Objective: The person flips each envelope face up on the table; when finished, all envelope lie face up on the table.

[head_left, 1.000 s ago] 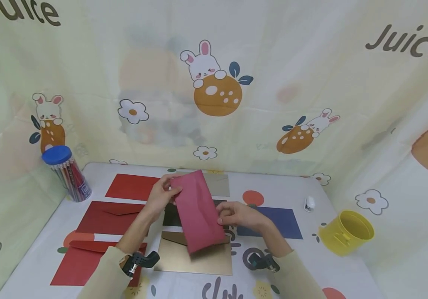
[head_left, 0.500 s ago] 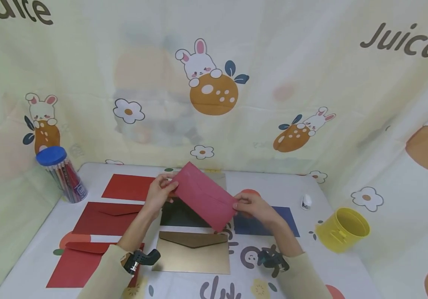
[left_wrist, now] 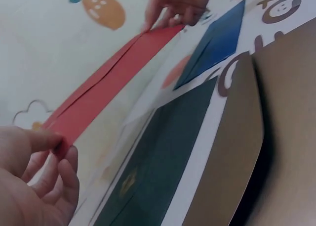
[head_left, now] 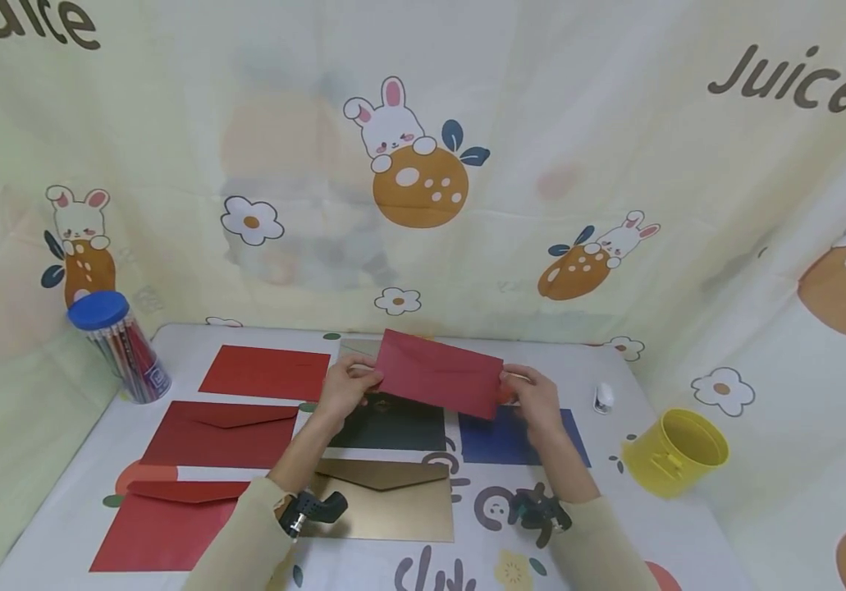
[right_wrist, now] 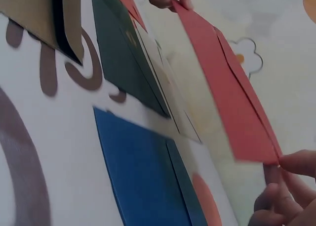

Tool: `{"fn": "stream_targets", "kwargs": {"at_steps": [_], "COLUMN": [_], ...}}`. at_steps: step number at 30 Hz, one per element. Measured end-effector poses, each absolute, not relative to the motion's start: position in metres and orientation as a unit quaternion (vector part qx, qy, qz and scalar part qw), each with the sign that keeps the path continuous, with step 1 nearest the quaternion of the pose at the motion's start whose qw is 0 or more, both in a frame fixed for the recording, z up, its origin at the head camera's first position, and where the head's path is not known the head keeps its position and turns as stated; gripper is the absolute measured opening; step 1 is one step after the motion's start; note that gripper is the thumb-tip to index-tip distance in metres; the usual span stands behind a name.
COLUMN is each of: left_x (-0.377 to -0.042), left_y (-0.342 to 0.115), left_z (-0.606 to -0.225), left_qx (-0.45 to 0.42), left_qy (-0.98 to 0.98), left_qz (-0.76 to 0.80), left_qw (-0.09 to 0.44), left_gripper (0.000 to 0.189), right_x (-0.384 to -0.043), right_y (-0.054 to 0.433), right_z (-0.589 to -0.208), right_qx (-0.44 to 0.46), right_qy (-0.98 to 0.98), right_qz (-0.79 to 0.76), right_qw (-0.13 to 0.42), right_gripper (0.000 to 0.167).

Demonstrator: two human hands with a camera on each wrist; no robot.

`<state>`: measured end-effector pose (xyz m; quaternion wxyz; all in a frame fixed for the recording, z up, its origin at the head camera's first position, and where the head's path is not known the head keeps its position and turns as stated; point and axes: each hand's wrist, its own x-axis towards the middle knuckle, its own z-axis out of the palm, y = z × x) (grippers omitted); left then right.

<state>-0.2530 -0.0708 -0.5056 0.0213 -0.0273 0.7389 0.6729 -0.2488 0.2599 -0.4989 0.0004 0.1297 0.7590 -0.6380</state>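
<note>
A pinkish-red envelope (head_left: 439, 373) is held up above the table between both hands, long side roughly level and its right end a little lower. My left hand (head_left: 345, 390) pinches its left end; in the left wrist view the thumb (left_wrist: 42, 138) lies on the paper. At the opposite end my right hand (head_left: 537, 400) pinches the short edge between thumb and fingers, as the right wrist view shows. Beneath it lie a dark green envelope (head_left: 393, 427), a blue envelope (head_left: 522, 441) and a partly covered pale grey envelope (head_left: 355, 348). Closer to me is a gold envelope (head_left: 386, 505).
Three red envelopes lie down the left side: a far one (head_left: 263, 372), a middle one (head_left: 216, 435) and a near one (head_left: 164, 533). A blue-lidded pencil jar (head_left: 123, 349) stands at the left edge. On the right are a yellow bucket (head_left: 674, 455) and a small white object (head_left: 603, 398).
The pinkish-red envelope has turned from a steep upright slant to nearly level, the right hand going up and right along its end. The left hand has shifted slightly right with it.
</note>
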Motion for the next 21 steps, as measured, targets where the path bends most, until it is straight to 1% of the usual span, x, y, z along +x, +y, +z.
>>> {"fn": "stream_targets", "kwargs": {"at_steps": [4,7,11,15,18,21], "left_x": [-0.255,-0.258,-0.263,-0.269,-0.272,-0.274], "left_y": [-0.052,-0.039,-0.026,-0.015,-0.006,0.004], "left_z": [-0.510,-0.511,-0.511,-0.511,-0.513,-0.515], "left_qx": [-0.027,-0.022,-0.007,-0.008,-0.009,0.003], "left_qy": [0.750,0.753,0.746,0.716,0.694,0.683], "left_qz": [0.661,0.657,0.658,0.676,0.693,0.704], "left_qw": [0.026,0.042,0.105,0.176,0.196,0.196], "left_gripper": [0.023,0.023,0.029,0.035,0.035,0.036], "right_x": [-0.252,-0.256,-0.264,-0.271,-0.278,-0.282], "right_y": [0.273,0.285,0.302,0.317,0.325,0.329], "right_z": [-0.498,-0.500,-0.504,-0.507,-0.508,-0.507], "right_qx": [0.127,0.133,0.141,0.139,0.141,0.139], "right_qy": [0.767,0.760,0.762,0.799,0.836,0.870], "right_qz": [-0.629,-0.636,-0.632,-0.584,-0.529,-0.470], "right_qw": [0.006,0.009,-0.004,-0.021,-0.034,-0.058], "right_gripper": [0.042,0.044,0.043,0.043,0.044,0.045]}}
